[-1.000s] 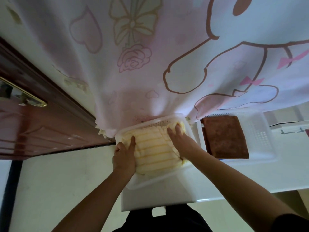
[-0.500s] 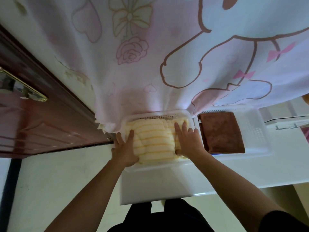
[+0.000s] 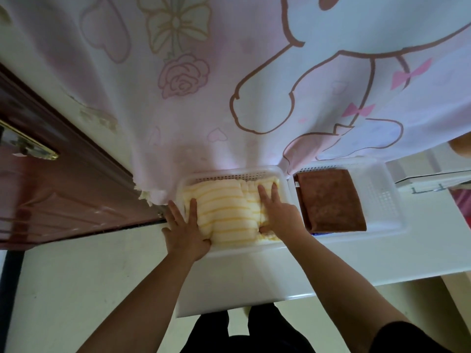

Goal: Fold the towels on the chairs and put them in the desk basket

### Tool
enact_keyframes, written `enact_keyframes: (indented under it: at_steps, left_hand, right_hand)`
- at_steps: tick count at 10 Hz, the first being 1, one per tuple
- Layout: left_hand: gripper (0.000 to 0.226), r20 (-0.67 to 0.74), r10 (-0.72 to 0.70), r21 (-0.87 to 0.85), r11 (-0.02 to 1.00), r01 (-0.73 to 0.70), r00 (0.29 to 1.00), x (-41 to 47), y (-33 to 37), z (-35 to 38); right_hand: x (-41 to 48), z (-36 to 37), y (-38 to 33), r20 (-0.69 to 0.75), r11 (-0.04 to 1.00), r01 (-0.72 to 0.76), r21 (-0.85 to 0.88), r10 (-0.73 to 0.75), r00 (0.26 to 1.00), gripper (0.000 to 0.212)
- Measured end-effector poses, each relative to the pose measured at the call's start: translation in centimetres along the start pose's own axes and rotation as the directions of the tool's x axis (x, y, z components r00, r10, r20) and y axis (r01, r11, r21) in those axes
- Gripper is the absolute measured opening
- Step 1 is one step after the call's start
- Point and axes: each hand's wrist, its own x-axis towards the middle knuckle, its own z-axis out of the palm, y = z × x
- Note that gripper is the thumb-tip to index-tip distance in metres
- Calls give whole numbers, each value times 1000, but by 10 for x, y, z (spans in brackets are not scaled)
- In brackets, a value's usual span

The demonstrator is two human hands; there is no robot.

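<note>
A folded yellow striped towel (image 3: 224,210) lies inside a white plastic basket (image 3: 229,174) on the white desk (image 3: 331,263). My left hand (image 3: 184,233) lies flat with straight fingers against the towel's left side, some fingers outside the basket's left rim. My right hand (image 3: 277,212) presses flat on the towel's right part, fingers pointing toward the far wall of the basket. A second white basket (image 3: 382,194) to the right holds a folded brown towel (image 3: 331,200).
A pink cartoon-print curtain (image 3: 254,85) hangs right behind both baskets. A dark red wooden door (image 3: 51,187) with a brass handle (image 3: 28,146) stands at the left. Pale floor lies below the desk's left end, and my dark trousers show beneath its front edge.
The basket with the yellow towel has slid back against the curtain. Both hands stayed on the towel, pressing it down flatter into the basket.
</note>
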Motion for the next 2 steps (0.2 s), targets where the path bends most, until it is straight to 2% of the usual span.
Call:
enact_keyframes:
  at_steps: [1, 2]
  left_hand:
    - [126, 44, 22, -89, 996, -18, 999, -3, -6, -4]
    - [121, 93, 87, -165, 984, -71, 992, -4, -11, -15]
  right_hand:
    - [-8, -9, 8, 4, 973, 59, 224, -61, 998, 129]
    - [-25, -33, 20, -38, 940, 66, 335, -56, 998, 113]
